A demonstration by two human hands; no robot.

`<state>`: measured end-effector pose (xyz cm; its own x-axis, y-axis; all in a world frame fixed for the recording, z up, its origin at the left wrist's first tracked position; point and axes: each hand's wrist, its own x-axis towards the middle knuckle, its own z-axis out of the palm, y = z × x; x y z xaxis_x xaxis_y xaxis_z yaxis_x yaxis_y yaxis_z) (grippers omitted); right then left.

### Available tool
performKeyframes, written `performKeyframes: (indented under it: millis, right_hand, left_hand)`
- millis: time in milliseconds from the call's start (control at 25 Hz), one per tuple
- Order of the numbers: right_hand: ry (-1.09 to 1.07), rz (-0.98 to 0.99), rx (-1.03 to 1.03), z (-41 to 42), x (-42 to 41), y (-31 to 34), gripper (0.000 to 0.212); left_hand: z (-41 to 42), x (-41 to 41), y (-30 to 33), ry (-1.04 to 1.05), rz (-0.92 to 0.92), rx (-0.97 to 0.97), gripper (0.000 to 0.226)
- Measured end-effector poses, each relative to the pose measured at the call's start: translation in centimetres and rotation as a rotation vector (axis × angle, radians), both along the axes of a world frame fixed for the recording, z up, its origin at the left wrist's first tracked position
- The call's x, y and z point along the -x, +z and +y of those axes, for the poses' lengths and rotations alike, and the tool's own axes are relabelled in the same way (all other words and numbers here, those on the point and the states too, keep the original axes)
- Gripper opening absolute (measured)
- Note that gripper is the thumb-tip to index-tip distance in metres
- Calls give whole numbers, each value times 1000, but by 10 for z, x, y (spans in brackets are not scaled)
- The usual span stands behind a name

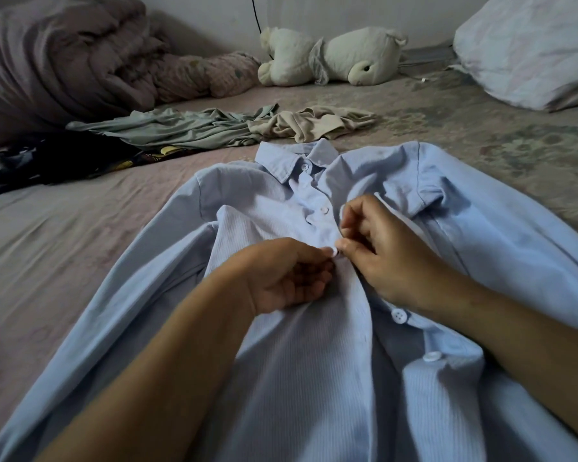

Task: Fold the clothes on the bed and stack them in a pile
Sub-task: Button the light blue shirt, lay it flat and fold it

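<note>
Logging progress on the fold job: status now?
Left hand and right hand both pinching the blue shirt at a middle button. Lower buttons undone. Shirt unfolded. Green garment and beige garment wait behind.

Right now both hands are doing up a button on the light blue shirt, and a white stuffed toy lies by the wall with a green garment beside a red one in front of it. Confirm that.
One detail is wrong: the garment beside the green garment is beige, not red, as the head view shows. The rest stands: the left hand and right hand pinch a button on the light blue shirt, and the white stuffed toy lies by the wall.
</note>
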<state>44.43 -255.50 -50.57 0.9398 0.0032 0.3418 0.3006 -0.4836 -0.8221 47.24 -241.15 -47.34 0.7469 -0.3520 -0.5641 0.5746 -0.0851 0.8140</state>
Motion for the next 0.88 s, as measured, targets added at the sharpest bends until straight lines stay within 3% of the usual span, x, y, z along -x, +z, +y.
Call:
performKeyframes:
  millis: [120,200,280,360,480,640,880]
  right_hand:
    - [25,-60,166,-4,0,2,33]
    - [51,24,160,-10,-1,10,21]
    - [49,100,245,-19,5,26,10]
    - [52,126,421,-30,22,44,5]
    - [95,281,631,-33,61,56,7]
    - [-42,360,693,-24,80,46,15]
    - [-30,494,621,-22,76,45,23]
  left_hand:
    - [6,-5,3,-47,7,2,24]
    - [2,1,5,-43,-163,-101,16]
    - [2,11,8,-80,-405,-337,23]
    - [6,29,15,-242,-628,-641,38]
    - [11,66,21,-448,-808,-890,50]
    - [8,83,14,-392,-816,-785,29]
    - [24,78,10,-297,-414,-407,19]
